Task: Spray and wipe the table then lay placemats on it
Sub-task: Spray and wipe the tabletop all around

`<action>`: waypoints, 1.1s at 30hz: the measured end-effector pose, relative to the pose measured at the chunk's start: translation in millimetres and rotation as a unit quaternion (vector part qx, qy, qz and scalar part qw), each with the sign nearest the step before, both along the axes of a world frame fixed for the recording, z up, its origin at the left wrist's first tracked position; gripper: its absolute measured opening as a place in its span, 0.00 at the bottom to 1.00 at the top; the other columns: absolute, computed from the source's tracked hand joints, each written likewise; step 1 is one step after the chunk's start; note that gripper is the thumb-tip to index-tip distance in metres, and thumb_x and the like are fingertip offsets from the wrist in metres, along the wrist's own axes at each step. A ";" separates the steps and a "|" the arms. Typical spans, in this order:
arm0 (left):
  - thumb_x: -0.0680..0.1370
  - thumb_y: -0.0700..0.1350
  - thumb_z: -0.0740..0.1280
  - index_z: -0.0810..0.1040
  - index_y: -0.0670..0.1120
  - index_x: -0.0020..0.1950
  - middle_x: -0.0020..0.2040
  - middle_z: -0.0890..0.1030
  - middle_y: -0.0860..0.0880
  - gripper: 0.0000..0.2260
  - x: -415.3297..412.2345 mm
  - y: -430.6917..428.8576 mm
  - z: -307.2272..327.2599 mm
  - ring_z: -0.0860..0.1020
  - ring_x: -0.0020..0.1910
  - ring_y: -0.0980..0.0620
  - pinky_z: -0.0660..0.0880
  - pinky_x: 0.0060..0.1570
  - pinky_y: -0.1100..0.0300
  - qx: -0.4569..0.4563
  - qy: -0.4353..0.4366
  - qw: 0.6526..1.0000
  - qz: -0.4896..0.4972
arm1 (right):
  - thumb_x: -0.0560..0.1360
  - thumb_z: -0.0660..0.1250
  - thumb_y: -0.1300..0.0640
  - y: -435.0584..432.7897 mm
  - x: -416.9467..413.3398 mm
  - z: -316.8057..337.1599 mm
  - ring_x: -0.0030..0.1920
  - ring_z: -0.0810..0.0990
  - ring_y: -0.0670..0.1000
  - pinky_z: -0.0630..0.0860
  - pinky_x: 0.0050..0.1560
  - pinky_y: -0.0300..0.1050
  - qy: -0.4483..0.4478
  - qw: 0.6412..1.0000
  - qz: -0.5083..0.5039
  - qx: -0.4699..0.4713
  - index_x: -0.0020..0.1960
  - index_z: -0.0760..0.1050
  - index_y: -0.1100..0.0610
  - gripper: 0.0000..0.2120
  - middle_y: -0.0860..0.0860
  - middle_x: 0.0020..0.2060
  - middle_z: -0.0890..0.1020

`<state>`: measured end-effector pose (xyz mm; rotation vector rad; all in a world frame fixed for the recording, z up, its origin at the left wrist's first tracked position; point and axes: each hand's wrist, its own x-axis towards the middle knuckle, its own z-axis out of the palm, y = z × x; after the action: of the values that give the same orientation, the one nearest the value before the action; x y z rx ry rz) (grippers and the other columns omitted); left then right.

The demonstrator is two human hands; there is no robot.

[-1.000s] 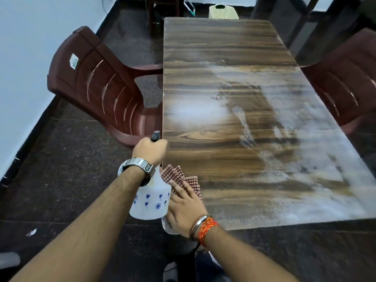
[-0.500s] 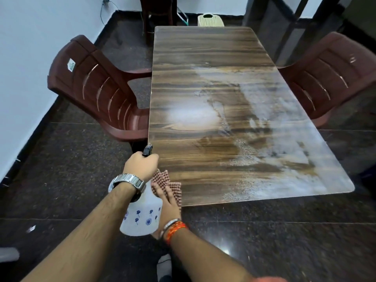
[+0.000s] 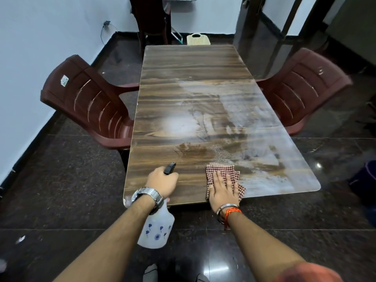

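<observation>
Wood-grain laminate rectangular counter [image 3: 183, 68], wet smears over right and near part. Left-hand grip [image 3: 162, 183] clamped round black head of white translucent plastic spray bottle with blue flower print [image 3: 156, 231]; bottle body hangs off near edge. Right-hand grip [image 3: 223, 190] flat, fingers apart, pressing red-checked cloth [image 3: 215, 167] on counter near edge, right of bottle. Maroon plastic chair [image 3: 87, 102] left of counter, second maroon chair [image 3: 301, 88] right.

The cloth [image 3: 217, 167] lies on the desk [image 3: 193, 78] under the right hand [image 3: 223, 190]; the spray bottle [image 3: 156, 231] hangs below the left hand [image 3: 162, 183], off the desk's near edge.
</observation>
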<state>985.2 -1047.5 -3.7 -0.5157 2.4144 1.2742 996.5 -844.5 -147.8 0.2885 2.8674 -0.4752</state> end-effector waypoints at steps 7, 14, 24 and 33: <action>0.73 0.44 0.63 0.73 0.44 0.32 0.35 0.77 0.44 0.10 -8.9 65.4 2.2 0.76 0.30 0.43 0.75 0.24 0.61 0.015 -0.006 0.999 -0.028 | 0.80 0.44 0.45 35.1 12.4 -6.3 0.77 0.41 0.49 0.36 0.74 0.54 0.005 1.000 -0.028 0.009 0.78 0.42 0.45 0.27 0.40 0.77 0.44; 0.74 0.47 0.64 0.78 0.45 0.46 0.45 0.81 0.43 0.07 -38.2 64.4 -3.9 0.81 0.36 0.41 0.76 0.23 0.60 -0.026 -0.011 1.000 -0.001 | 0.73 0.54 0.45 9.0 4.4 -0.7 0.70 0.68 0.58 0.52 0.69 0.60 0.035 0.997 0.069 0.015 0.71 0.68 0.48 0.27 0.45 0.70 0.70; 0.76 0.47 0.65 0.79 0.41 0.48 0.46 0.80 0.43 0.10 -120.9 25.8 -10.0 0.75 0.45 0.40 0.68 0.44 0.55 -0.106 0.029 0.988 0.109 | 0.76 0.55 0.44 -73.0 -96.2 -9.7 0.77 0.46 0.53 0.35 0.74 0.58 0.062 0.857 0.511 -0.001 0.76 0.54 0.49 0.30 0.47 0.76 0.59; 0.75 0.48 0.64 0.78 0.44 0.49 0.45 0.80 0.45 0.09 -158.9 32.7 -25.9 0.75 0.39 0.47 0.67 0.40 0.56 -0.070 0.011 0.989 0.132 | 0.76 0.49 0.44 14.0 -216.3 -11.9 0.76 0.55 0.54 0.38 0.72 0.61 0.088 0.992 0.075 0.052 0.75 0.58 0.44 0.27 0.41 0.75 0.59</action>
<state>826.4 -1014.7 -29.7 -0.8908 2.5304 1.2185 780.2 -830.6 -159.7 0.0471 3.0603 -0.3401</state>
